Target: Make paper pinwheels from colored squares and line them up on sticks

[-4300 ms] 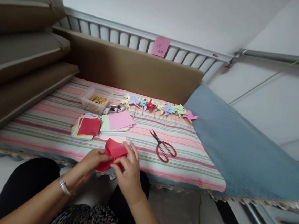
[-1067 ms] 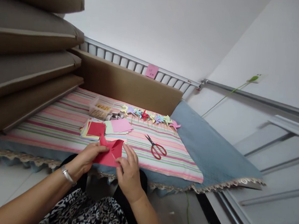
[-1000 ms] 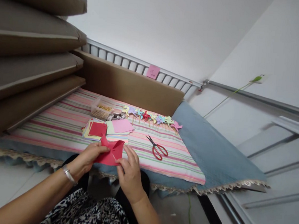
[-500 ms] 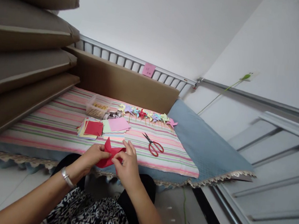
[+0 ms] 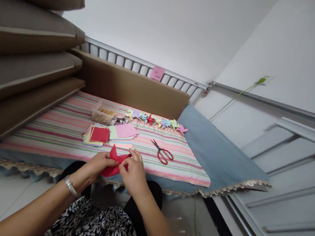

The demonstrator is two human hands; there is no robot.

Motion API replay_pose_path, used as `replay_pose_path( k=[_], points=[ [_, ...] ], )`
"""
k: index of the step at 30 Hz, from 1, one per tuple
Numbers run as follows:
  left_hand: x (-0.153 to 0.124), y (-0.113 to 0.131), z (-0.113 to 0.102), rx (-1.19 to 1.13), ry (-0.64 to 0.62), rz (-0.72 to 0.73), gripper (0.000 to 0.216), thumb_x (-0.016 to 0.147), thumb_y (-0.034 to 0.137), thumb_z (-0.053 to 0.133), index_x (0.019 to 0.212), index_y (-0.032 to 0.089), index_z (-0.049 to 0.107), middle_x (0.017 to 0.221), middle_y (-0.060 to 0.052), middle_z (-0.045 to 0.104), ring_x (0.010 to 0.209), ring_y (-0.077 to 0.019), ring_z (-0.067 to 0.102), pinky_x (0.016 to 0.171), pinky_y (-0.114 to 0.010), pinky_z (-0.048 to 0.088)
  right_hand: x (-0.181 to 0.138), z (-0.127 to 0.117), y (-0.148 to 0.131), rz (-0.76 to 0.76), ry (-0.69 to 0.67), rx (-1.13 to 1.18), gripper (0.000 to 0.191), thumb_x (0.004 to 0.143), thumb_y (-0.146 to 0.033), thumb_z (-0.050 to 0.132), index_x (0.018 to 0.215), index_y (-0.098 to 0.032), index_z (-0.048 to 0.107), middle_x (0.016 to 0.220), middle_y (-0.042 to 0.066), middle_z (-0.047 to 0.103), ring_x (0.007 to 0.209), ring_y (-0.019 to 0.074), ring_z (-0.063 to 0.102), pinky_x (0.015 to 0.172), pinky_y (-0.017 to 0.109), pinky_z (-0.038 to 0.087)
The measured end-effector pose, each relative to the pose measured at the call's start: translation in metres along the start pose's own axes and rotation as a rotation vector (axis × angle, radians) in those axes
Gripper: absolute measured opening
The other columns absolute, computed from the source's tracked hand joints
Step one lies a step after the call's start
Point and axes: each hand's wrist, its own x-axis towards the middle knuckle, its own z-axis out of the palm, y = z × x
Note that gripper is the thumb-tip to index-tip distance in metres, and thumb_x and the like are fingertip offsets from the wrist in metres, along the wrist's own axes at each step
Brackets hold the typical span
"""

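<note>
A red paper pinwheel (image 5: 111, 170), its corners folded inward, is held above my lap at the near edge of the bed. My left hand (image 5: 100, 164) pinches it from the left, thumb on top. From the right, my right hand (image 5: 133, 169) grips it, thumb and forefinger meeting close to its middle; what exactly lies between those fingertips is hidden. Beyond the hands lie red-handled scissors (image 5: 163, 154) and a stack of coloured paper squares (image 5: 100, 134), a red one on top. Pink paper squares (image 5: 126, 130) lie beside it.
A row of finished pinwheels (image 5: 151, 119) on sticks lies farther back. Left of it stands a clear plastic box (image 5: 103, 113) of thin sticks. Brown cushions (image 5: 35, 43) are piled at the left. A brown board (image 5: 132, 87) leans against the rail. Striped cloth (image 5: 50, 124) covers the bed.
My right thumb and forefinger have drawn closer together at the pinwheel's middle. My left hand keeps its pinch. The whole view has shifted slightly.
</note>
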Motion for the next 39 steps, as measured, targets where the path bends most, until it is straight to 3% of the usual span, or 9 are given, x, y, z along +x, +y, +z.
replay_pose_path(
  k=[11,15,18,20,24,28,34,37,39],
  points=[
    [0.000,-0.002,-0.004,-0.061,-0.053,-0.035,0.019,0.050,0.021,0.078,0.064,0.011,0.070,0.058,-0.005,0.069,0.049,-0.0135,0.057,0.053,-0.024,0.040,0.004,0.009,-0.001,0.008,0.021,-0.043,0.010,0.068,-0.011,0.061,0.064,-0.018,0.066,0.126,0.015,0.056,0.123,0.0299,0.043,0.102,0.044,0.032],
    [0.003,-0.004,-0.007,0.025,0.035,-0.009,0.018,0.050,0.020,0.076,0.064,0.012,0.070,0.054,-0.003,0.068,0.047,-0.0133,0.056,0.052,-0.024,0.039,0.004,0.009,-0.003,0.001,0.032,-0.061,0.009,0.069,-0.012,0.061,0.062,-0.018,0.064,0.124,0.014,0.057,0.121,0.0309,0.045,0.100,0.045,0.033],
    [0.007,-0.002,-0.011,0.084,0.055,-0.009,0.012,0.051,0.018,0.074,0.059,0.013,0.069,0.050,-0.002,0.066,0.044,-0.0125,0.054,0.049,-0.023,0.036,0.006,-0.002,-0.005,-0.008,0.078,-0.043,0.006,0.069,-0.017,0.065,0.074,-0.019,0.064,0.116,0.012,0.060,0.115,0.0298,0.048,0.098,0.046,0.035],
    [0.007,0.001,-0.013,0.118,0.025,-0.026,0.009,0.050,0.016,0.074,0.055,0.012,0.068,0.048,-0.002,0.065,0.042,-0.0121,0.053,0.047,-0.022,0.035,0.009,-0.012,-0.005,-0.025,0.096,-0.003,0.026,0.067,-0.018,0.067,0.092,-0.020,0.063,0.109,0.010,0.062,0.109,0.0282,0.051,0.095,0.043,0.037],
    [0.006,0.005,-0.013,0.184,-0.061,-0.054,0.007,0.047,0.013,0.073,0.051,0.013,0.067,0.044,-0.002,0.062,0.039,-0.0125,0.050,0.043,-0.022,0.032,0.019,-0.017,0.001,0.071,-0.143,0.254,0.054,0.059,-0.014,0.069,0.111,-0.027,0.059,0.086,0.001,0.065,0.079,0.0208,0.059,0.071,0.031,0.045],
    [0.009,0.002,-0.010,0.197,-0.101,-0.037,0.011,0.045,0.013,0.073,0.052,0.016,0.065,0.042,0.001,0.060,0.039,-0.0145,0.051,0.043,-0.024,0.033,0.028,-0.005,0.010,0.148,-0.292,0.456,0.060,0.053,-0.006,0.064,0.109,-0.029,0.061,0.062,-0.007,0.058,0.053,0.0120,0.051,0.047,0.019,0.035],
    [0.018,0.001,-0.012,0.182,-0.058,0.038,0.025,0.045,0.014,0.077,0.067,0.016,0.065,0.051,0.002,0.063,0.048,-0.0145,0.055,0.050,-0.024,0.038,0.031,-0.001,0.016,0.223,-0.311,0.622,0.051,0.054,-0.005,0.058,0.101,-0.023,0.060,0.050,-0.011,0.051,0.042,0.0078,0.042,0.039,0.016,0.027],
    [0.008,0.002,-0.014,0.043,0.015,0.084,0.040,0.056,0.024,0.077,0.094,0.018,0.065,0.072,-0.001,0.070,0.065,-0.0165,0.063,0.060,-0.025,0.043,0.031,-0.004,0.016,0.278,-0.265,0.723,0.052,0.056,-0.009,0.057,0.106,-0.022,0.055,0.049,-0.012,0.049,0.038,0.0073,0.040,0.039,0.016,0.030],
    [-0.003,0.000,-0.012,-0.113,-0.019,0.062,0.037,0.065,0.029,0.074,0.099,0.020,0.064,0.086,-0.005,0.071,0.078,-0.0187,0.064,0.070,-0.029,0.046,0.031,-0.004,0.015,0.306,-0.227,0.784,0.051,0.057,-0.012,0.058,0.107,-0.021,0.052,0.049,-0.012,0.048,0.037,0.0074,0.040,0.039,0.017,0.031]
  ],
)
